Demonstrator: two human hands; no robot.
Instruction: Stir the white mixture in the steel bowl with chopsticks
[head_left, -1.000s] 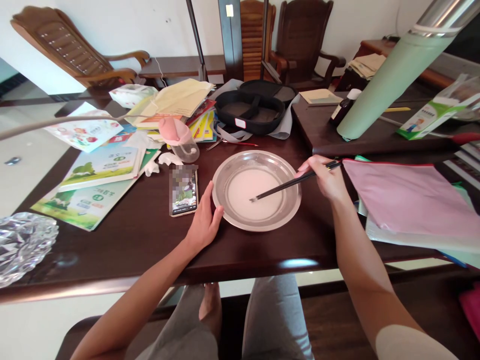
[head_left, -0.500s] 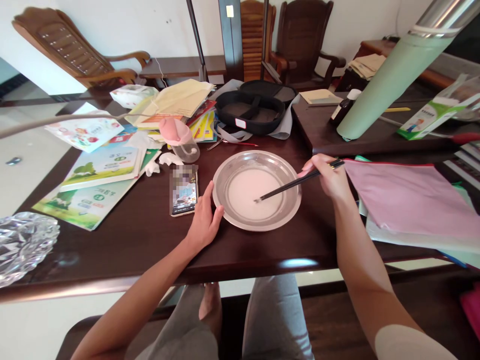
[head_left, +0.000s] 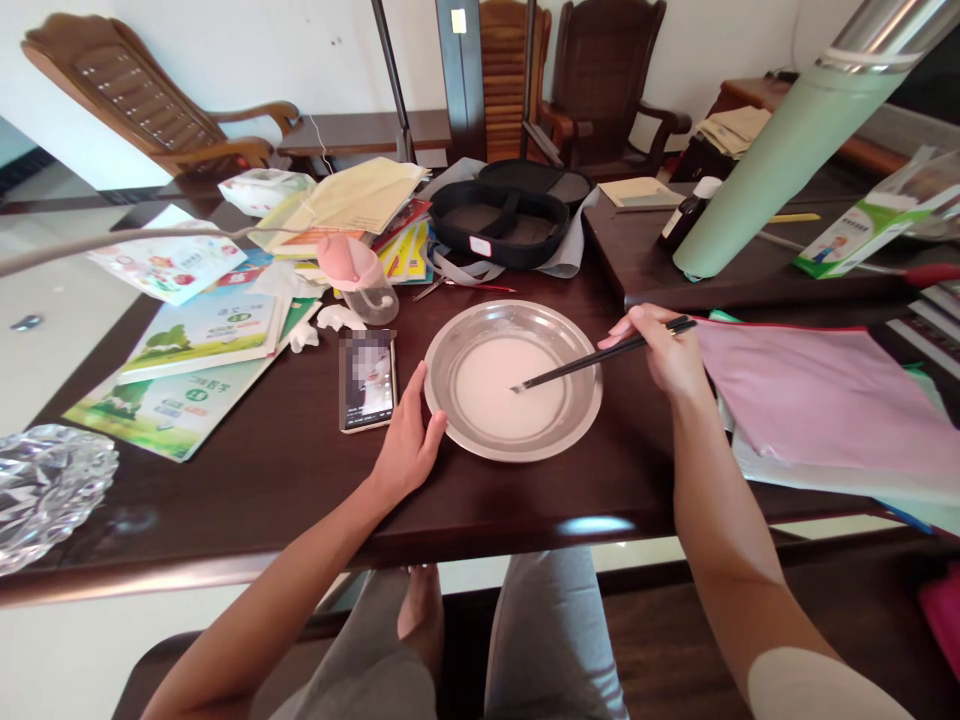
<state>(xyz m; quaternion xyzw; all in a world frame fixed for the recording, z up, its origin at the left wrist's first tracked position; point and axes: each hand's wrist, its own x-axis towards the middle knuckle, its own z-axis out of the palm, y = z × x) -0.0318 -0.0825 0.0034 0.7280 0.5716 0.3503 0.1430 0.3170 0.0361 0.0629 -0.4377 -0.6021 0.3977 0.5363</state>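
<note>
Slender black chopsticks point(head_left: 585, 363) are pinched by the fingers of the right hand point(head_left: 666, 350), just beyond the right rim of a round, silver metal basin point(head_left: 517, 452) set on the dark brown wooden desk point(head_left: 525, 505). Their long axis is slanted leftward and down, tips brought to the milky white liquid point(head_left: 499, 415). The basin's left rim is touched by the left hand point(head_left: 409, 442), thumb and index finger spread.
</note>
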